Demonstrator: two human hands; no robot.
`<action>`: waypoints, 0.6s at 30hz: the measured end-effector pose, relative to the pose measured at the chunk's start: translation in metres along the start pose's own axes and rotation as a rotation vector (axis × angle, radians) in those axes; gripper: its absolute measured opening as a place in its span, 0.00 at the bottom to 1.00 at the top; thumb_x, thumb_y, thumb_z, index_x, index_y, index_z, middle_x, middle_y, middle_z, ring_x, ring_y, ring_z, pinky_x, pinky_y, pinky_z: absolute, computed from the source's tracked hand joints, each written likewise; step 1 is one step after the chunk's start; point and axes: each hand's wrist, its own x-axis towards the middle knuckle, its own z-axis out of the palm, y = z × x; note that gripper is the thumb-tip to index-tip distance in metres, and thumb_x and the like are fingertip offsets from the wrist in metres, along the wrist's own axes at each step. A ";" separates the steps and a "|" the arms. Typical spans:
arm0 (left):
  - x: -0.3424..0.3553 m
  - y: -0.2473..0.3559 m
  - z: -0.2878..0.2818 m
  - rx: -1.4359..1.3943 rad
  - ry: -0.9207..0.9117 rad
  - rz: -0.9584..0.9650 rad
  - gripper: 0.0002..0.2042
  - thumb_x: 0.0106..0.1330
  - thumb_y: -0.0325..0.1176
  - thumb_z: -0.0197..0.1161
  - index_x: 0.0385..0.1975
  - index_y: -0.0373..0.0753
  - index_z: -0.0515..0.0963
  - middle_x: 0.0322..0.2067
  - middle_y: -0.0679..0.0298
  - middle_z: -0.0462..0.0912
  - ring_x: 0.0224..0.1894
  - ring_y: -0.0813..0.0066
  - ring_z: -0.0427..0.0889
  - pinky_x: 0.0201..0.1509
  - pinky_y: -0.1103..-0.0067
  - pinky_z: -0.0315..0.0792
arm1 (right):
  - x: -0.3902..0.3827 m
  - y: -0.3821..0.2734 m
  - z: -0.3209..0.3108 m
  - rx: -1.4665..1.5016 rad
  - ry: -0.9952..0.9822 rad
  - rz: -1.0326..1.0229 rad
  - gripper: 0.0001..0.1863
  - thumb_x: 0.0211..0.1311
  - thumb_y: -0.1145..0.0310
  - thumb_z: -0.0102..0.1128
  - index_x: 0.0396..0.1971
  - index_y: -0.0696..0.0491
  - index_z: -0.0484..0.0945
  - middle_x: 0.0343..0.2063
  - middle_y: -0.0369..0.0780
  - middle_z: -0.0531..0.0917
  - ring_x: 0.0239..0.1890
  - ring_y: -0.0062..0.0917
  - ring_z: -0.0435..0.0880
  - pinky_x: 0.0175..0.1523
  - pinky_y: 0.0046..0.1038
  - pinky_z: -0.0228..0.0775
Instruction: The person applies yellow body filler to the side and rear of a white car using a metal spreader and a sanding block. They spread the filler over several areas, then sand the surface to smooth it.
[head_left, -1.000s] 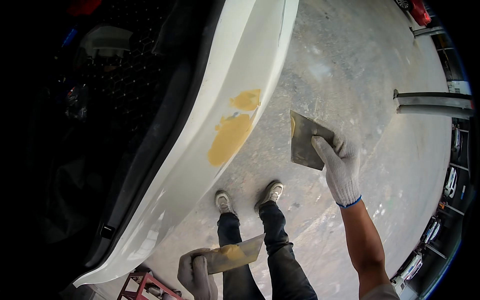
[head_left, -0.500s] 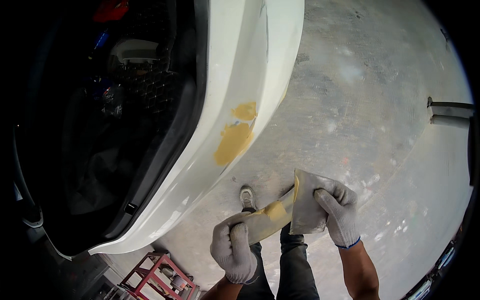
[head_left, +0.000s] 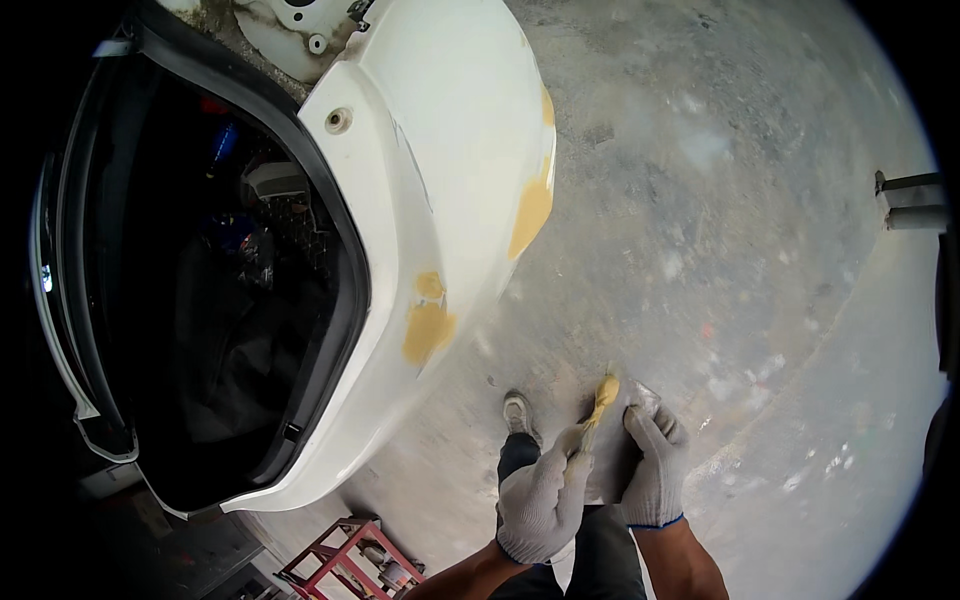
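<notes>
Grey knit gloves cover both hands. My left hand [head_left: 542,503] is closed around a putty spreader [head_left: 588,437], seen nearly edge-on, with a lump of yellow body filler [head_left: 605,392] at its tip. Close beside it, my right hand [head_left: 655,462] grips a flat grey metal plate [head_left: 610,480], thumb on the near face. The spreader is in front of the plate; whether they touch I cannot tell. To the left stands a white car body [head_left: 465,110]. Yellow filler patches [head_left: 428,335] mark its rear corner, and another patch [head_left: 531,215] lies on its outer edge.
The car's dark open luggage space [head_left: 250,350] takes up the left. A red metal frame stand [head_left: 345,560] with items in it is at the lower left. My shoe [head_left: 517,410] is on the grey concrete floor [head_left: 720,300]. At the far right are dark bars [head_left: 912,200].
The view has shifted, showing more of the car's side. My hands have come closer together, and the spreader has turned from broadside to nearly edge-on, tip upward, with the filler gathered at its end.
</notes>
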 end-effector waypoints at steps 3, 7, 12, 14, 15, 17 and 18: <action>0.006 0.020 0.009 0.063 -0.245 -0.016 0.15 0.67 0.29 0.63 0.50 0.28 0.76 0.21 0.54 0.81 0.20 0.60 0.81 0.23 0.71 0.72 | 0.007 -0.027 -0.008 0.078 0.084 -0.080 0.10 0.62 0.72 0.61 0.40 0.60 0.81 0.32 0.36 0.83 0.33 0.19 0.80 0.44 0.20 0.71; 0.025 0.036 0.012 0.058 -0.269 -0.053 0.09 0.68 0.28 0.61 0.44 0.32 0.79 0.24 0.55 0.83 0.21 0.65 0.82 0.27 0.74 0.74 | 0.019 -0.082 -0.029 0.007 0.034 -0.418 0.13 0.67 0.65 0.61 0.45 0.58 0.77 0.37 0.37 0.82 0.38 0.19 0.79 0.46 0.22 0.71; 0.064 0.057 0.017 -0.168 -0.185 -0.286 0.06 0.68 0.27 0.59 0.39 0.31 0.79 0.26 0.58 0.83 0.28 0.80 0.81 0.33 0.80 0.74 | 0.030 -0.131 -0.053 -0.132 -0.606 -0.619 0.18 0.64 0.62 0.68 0.42 0.62 0.79 0.39 0.47 0.84 0.42 0.29 0.84 0.49 0.32 0.78; 0.074 0.067 0.017 -0.133 -0.092 -0.239 0.06 0.68 0.27 0.59 0.38 0.31 0.79 0.26 0.59 0.83 0.28 0.79 0.81 0.34 0.81 0.74 | 0.030 -0.145 -0.056 -0.283 -0.756 -0.513 0.19 0.62 0.60 0.69 0.38 0.63 0.81 0.39 0.51 0.86 0.42 0.34 0.87 0.48 0.34 0.80; 0.081 0.073 0.018 -0.120 -0.048 -0.215 0.06 0.68 0.27 0.59 0.38 0.31 0.79 0.26 0.59 0.82 0.29 0.79 0.81 0.35 0.81 0.74 | 0.030 -0.154 -0.052 -0.344 -0.750 -0.492 0.19 0.61 0.60 0.70 0.37 0.64 0.82 0.38 0.52 0.86 0.42 0.35 0.87 0.47 0.34 0.81; 0.093 0.080 0.019 -0.082 0.063 -0.169 0.05 0.67 0.27 0.60 0.36 0.31 0.79 0.26 0.58 0.82 0.27 0.75 0.81 0.34 0.80 0.74 | 0.033 -0.171 -0.041 -0.462 -0.734 -0.451 0.20 0.58 0.59 0.71 0.35 0.64 0.84 0.38 0.53 0.87 0.41 0.38 0.88 0.46 0.34 0.82; 0.099 0.083 0.018 -0.097 0.096 -0.174 0.05 0.66 0.27 0.61 0.36 0.32 0.79 0.25 0.57 0.82 0.27 0.72 0.82 0.33 0.79 0.74 | 0.038 -0.179 -0.041 -0.503 -0.785 -0.416 0.20 0.57 0.61 0.71 0.40 0.63 0.84 0.39 0.52 0.87 0.42 0.37 0.88 0.47 0.33 0.82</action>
